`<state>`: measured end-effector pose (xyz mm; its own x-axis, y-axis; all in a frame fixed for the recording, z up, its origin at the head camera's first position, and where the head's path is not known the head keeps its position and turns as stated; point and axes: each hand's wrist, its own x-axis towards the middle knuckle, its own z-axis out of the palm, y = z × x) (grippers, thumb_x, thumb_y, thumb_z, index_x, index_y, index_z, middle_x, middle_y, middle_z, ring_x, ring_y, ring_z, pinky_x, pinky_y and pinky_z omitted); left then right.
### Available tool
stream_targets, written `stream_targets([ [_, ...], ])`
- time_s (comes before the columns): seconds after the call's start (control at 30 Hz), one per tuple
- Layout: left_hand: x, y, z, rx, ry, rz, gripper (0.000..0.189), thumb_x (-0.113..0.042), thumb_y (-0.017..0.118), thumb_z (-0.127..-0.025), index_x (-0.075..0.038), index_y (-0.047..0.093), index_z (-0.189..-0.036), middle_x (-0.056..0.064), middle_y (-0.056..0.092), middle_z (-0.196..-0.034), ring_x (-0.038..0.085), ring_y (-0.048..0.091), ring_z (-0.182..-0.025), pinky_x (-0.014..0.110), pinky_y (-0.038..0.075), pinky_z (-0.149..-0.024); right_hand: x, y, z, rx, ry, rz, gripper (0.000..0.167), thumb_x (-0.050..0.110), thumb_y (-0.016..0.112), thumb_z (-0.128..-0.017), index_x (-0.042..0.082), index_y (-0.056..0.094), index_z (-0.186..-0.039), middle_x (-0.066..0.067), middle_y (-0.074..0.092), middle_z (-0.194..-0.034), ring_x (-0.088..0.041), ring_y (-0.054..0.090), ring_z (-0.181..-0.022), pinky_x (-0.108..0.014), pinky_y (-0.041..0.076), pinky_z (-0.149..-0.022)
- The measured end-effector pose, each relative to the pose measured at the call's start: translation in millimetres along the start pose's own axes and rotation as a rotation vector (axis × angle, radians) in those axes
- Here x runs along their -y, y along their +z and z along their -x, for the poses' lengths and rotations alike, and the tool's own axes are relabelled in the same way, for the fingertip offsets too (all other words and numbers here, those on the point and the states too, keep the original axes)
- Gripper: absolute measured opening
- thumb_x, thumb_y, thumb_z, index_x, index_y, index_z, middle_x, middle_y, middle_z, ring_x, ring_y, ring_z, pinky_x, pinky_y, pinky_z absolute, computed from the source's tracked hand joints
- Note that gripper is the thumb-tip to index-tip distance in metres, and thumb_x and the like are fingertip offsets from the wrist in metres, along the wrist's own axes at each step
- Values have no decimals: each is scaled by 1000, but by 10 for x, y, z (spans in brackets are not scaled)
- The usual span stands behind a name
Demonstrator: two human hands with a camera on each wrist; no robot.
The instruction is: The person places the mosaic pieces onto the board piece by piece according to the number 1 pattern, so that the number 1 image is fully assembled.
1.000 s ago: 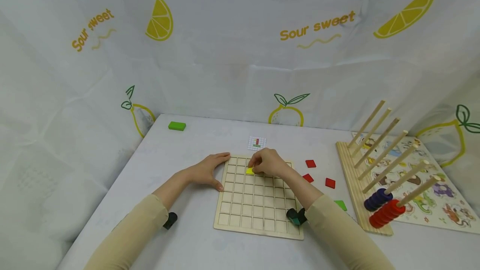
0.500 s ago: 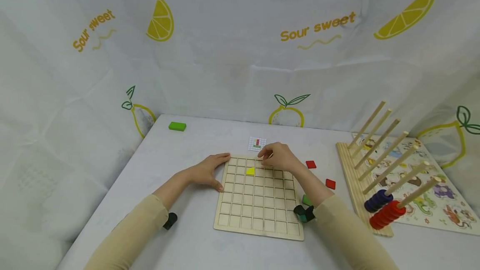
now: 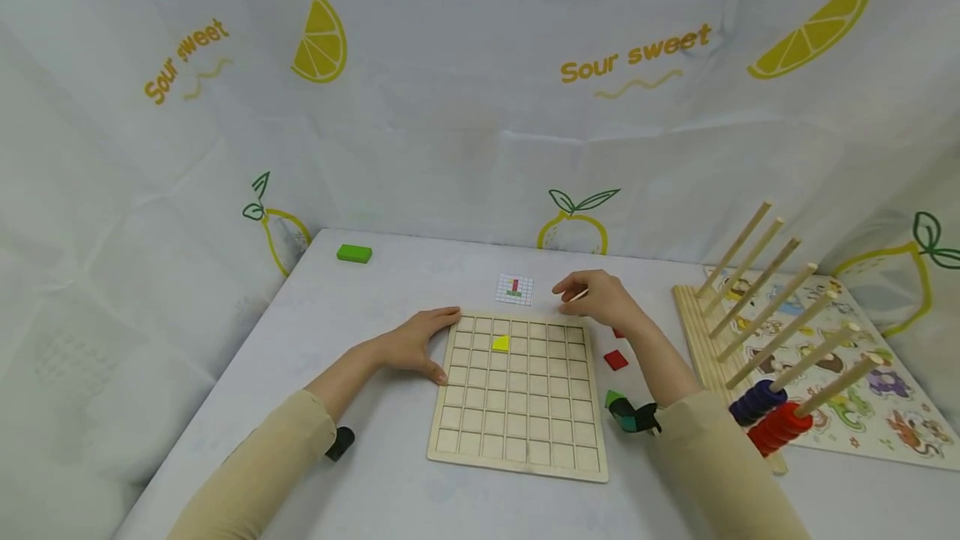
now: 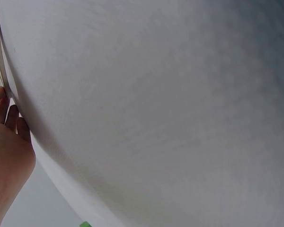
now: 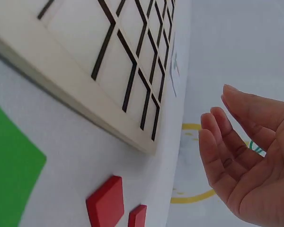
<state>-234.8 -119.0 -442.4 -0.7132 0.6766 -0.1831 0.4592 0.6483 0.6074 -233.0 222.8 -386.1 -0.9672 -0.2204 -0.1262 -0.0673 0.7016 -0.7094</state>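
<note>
A wooden grid board (image 3: pixel 517 398) lies on the table, with one yellow piece (image 3: pixel 501 343) in a cell of an upper row. My left hand (image 3: pixel 411 343) rests at the board's left edge, thumb and fingers spread along it. Over the table beyond the board's far right corner hovers my right hand (image 3: pixel 597 298), its fingers loosely bent and nothing between them, as the right wrist view also shows. Below it lie a red square tile (image 3: pixel 616 360) and another red tile (image 5: pixel 137 216), partly covered by the hand in the head view.
A small pattern card (image 3: pixel 514 289) lies behind the board. At the back left is a green block (image 3: pixel 354 253). A green piece (image 3: pixel 615 397) sits right of the board. Farther right stand a wooden peg rack (image 3: pixel 697 332) with rings and an animal picture board (image 3: pixel 885 407).
My right hand has let go of the yellow piece, which stays in its cell, and has moved right and away from the board. The left hand has not moved.
</note>
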Motion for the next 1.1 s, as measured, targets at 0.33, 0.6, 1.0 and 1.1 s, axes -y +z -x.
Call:
stream_targets([
  [0.33,-33,10,24,12,-42,-16,111,-35,88,-71,-6,24,-157,9,18,-168,37,16,-155,55,21,-126,-239,-236,106,3,119,35,39,14,67,-90,0,63,-126,-25,63,-123,-33,60,-106,-36,55,-87],
  [0.6,-71,0,59,-13,-46,-23,107,-35,88,-70,-6,30,-155,7,24,-166,35,20,-154,52,23,-126,-353,-256,144,65,259,109,43,2,67,-84,-2,61,-126,-29,57,-129,-38,59,-108,-44,54,-88],
  [1.0,-10,11,47,-6,-5,-45,109,-40,88,-69,-6,29,-155,7,23,-166,34,21,-154,53,24,-126,-442,-261,172,86,340,235,34,-8,58,-77,-2,65,-110,-18,59,-97,-26,51,-81,-29,46,-67],
  [1.1,-11,10,41,-3,7,-56,111,-40,89,-68,-6,29,-155,7,22,-167,34,21,-154,53,25,-125,-448,-256,181,74,325,250,29,-7,60,-77,-2,65,-105,-17,60,-94,-26,51,-81,-29,46,-66],
])
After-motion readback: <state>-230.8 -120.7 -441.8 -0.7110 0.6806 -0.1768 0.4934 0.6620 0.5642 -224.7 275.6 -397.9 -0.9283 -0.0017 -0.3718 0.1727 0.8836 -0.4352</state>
